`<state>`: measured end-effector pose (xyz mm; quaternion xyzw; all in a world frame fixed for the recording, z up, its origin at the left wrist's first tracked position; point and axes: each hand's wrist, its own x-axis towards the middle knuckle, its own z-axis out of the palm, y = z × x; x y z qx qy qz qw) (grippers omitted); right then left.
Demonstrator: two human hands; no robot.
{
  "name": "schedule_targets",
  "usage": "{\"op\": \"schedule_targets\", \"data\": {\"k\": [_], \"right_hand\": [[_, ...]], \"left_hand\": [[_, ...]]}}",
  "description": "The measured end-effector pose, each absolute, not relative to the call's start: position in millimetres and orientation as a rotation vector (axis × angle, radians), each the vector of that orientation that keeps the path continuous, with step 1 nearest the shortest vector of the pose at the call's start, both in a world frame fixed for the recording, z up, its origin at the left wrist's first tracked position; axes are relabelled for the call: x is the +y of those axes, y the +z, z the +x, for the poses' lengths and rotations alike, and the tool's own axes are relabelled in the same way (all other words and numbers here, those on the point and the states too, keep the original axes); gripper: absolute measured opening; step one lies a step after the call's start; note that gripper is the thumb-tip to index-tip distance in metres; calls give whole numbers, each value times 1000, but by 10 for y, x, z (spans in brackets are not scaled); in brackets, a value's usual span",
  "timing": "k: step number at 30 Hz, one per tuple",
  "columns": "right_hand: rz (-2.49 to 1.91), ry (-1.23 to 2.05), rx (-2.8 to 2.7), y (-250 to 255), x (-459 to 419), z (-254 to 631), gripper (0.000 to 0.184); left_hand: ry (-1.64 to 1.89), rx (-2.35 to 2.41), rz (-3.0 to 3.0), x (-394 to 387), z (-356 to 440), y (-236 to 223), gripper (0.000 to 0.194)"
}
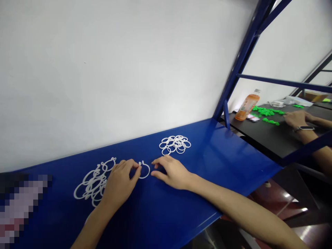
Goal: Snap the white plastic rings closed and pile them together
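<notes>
My left hand [119, 182] rests on the blue shelf [220, 152] with its fingers pinched on the left side of a white plastic ring [144, 171]. My right hand [172, 171] lies just right of that ring, fingers stretched flat toward it, fingertips close to its edge. A loose heap of several white rings [90, 183] lies left of my left hand. A tidier cluster of several white rings [175, 144] sits behind my right hand, nearer the wall.
A white wall backs the shelf. Blue frame posts [241, 58] rise at the right. Beyond them, on a black table [261, 135], stand an orange bottle [246, 107] and green parts [267, 112]; another person's hand [298, 119] works there.
</notes>
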<state>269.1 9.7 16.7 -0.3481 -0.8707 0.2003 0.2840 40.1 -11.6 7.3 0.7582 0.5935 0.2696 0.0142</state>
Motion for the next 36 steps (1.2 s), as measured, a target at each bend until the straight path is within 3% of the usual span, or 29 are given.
{"op": "schedule_targets", "data": {"k": [4,9,15,24,32,36], "right_hand": [[-924,777,-2160,111,45,2658,26],[-829,734,-2186,107,58,2696,10],[-663,671,-2291,105,5,2721,13],[-527,459,-2490,141,-41,2771,27],[-751,631,-2308,60,126,2723,11],[-823,576,-2301,5,285,2800,13]], "left_hand": [[1035,1736,2265,-220,584,110,21],[897,1568,1814,-268,670,191,31],[953,1504,1627,-226,630,126,33],[871,1488,1893,-253,675,165,25],[859,1562,2401,-215,641,11,33],[744,1983,2529,-94,400,49,38]]}}
